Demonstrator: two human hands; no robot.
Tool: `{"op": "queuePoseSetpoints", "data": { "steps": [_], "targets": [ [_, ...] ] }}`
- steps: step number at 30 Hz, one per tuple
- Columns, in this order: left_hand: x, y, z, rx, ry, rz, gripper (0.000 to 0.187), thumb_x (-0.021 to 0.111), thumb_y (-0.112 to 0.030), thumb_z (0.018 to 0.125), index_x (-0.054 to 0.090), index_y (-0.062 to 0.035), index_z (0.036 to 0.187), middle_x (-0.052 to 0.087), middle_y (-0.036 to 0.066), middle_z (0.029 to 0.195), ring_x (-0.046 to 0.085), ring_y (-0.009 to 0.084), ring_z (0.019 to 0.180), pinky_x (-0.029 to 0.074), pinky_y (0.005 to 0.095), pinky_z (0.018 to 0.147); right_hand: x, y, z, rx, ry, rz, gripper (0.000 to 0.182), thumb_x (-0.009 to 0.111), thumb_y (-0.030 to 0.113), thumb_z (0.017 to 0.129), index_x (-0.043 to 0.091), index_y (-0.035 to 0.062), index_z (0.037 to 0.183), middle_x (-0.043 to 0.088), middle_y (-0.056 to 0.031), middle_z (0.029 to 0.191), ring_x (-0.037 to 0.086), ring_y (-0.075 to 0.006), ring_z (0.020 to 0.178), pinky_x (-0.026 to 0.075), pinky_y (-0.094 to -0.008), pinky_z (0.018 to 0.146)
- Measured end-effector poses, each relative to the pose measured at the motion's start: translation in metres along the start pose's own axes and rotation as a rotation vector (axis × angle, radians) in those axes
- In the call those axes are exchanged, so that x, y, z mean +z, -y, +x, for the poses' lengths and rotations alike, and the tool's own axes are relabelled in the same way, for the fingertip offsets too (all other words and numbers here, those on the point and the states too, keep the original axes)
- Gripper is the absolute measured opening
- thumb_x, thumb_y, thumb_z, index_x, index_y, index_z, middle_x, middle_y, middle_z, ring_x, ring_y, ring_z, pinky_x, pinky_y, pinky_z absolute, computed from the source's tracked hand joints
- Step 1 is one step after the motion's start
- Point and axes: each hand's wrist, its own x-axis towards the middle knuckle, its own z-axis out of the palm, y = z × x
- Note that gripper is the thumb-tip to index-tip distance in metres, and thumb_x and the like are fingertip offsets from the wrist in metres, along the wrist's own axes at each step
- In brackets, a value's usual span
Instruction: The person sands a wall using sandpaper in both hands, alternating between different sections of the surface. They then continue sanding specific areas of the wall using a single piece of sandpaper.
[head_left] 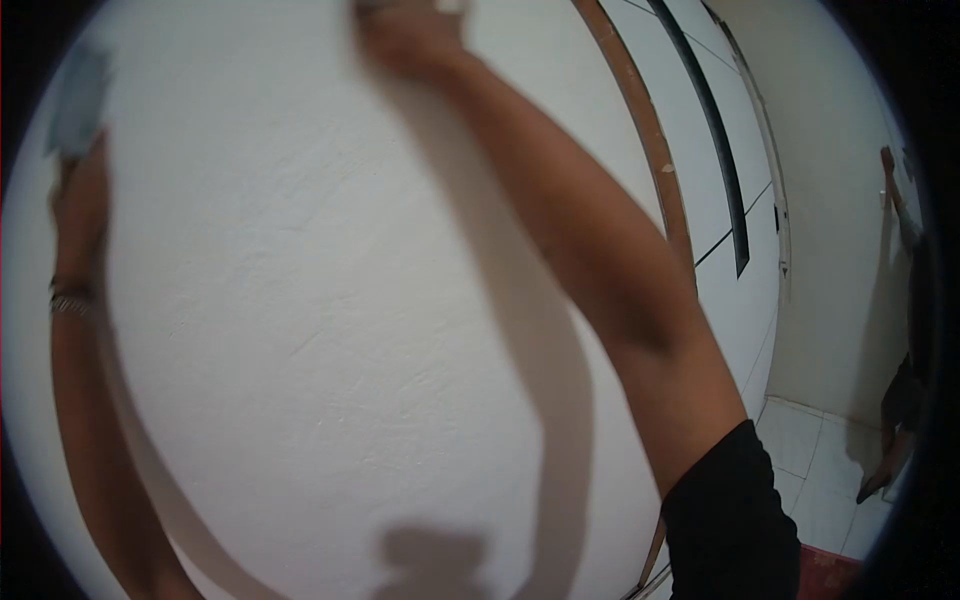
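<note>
A white, slightly rough wall [300, 270] fills most of the head view. At the far upper left, my left hand [85, 195] is closed round the lower end of a blurred grey-blue flat object [80, 105] raised against the wall. A bracelet [70, 302] circles that wrist. My right hand [410, 38] is raised at the top edge, close to the wall, with its fingers curled; something small, dark and pale shows at the frame's edge, too cut off to name. Shadows of both arms fall on the wall.
Right of my right arm runs a brown wooden strip [640, 110], then white panels with a black strip [715, 120]. At the far right another person [912, 300] stands by a wall with an arm raised. Pale floor tiles [800, 440] and something red [830, 572] lie low right.
</note>
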Motion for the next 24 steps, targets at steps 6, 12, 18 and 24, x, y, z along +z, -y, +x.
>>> {"op": "queuePoseSetpoints", "data": {
  "steps": [6, 12, 18, 24],
  "targets": [
    [-0.049, -0.067, 0.020, 0.103, -0.157, -0.500, 0.044, 0.038, -0.035, 0.093, 0.056, 0.0024, 0.107, 0.061, 0.019, 0.098, 0.057, 0.0361, 0.087, 0.044, 0.0420, 0.080, 0.007, 0.032, 0.010, -0.287, -0.003, 0.130, 0.052, 0.030, 0.034, 0.092, 0.028, 0.0126, 0.139, 0.020, -0.0121, 0.146, 0.014, -0.0251, 0.136, 0.008, -0.0452, 0.109],
    [0.041, 0.144, -0.015, -0.430, -0.058, -0.985, 0.046, 0.036, -0.026, 0.093, 0.041, 0.0093, 0.122, 0.049, 0.026, 0.121, 0.050, 0.0377, 0.107, 0.039, 0.0355, 0.094, 0.014, -0.163, 0.035, 0.164, -0.047, -0.115, 0.060, 0.033, 0.049, 0.089, 0.044, 0.0025, 0.125, 0.036, -0.0164, 0.138, 0.027, -0.0329, 0.129, 0.021, -0.0395, 0.105],
    [0.005, 0.155, -0.050, -0.735, 0.171, -0.650, 0.060, 0.032, -0.040, 0.093, 0.041, 0.0125, 0.120, 0.048, 0.026, 0.122, 0.049, 0.0362, 0.110, 0.036, 0.0378, 0.097, -0.004, -0.157, 0.018, 0.484, -0.218, 0.023, 0.066, 0.031, 0.046, 0.089, 0.030, -0.0012, 0.135, 0.023, -0.0130, 0.145, 0.013, -0.0267, 0.136, 0.003, -0.0427, 0.109],
    [-0.052, 0.009, -0.007, -0.372, -0.072, -1.131, 0.052, 0.040, -0.033, 0.093, 0.044, 0.0111, 0.119, 0.048, 0.019, 0.125, 0.047, 0.0269, 0.111, 0.035, 0.0326, 0.097, -0.010, 0.007, 0.022, -0.175, -0.016, 0.014, 0.052, 0.022, 0.034, 0.094, 0.034, 0.0046, 0.134, 0.022, -0.0140, 0.145, 0.017, -0.0268, 0.135, 0.009, -0.0465, 0.109]
  ]
}}
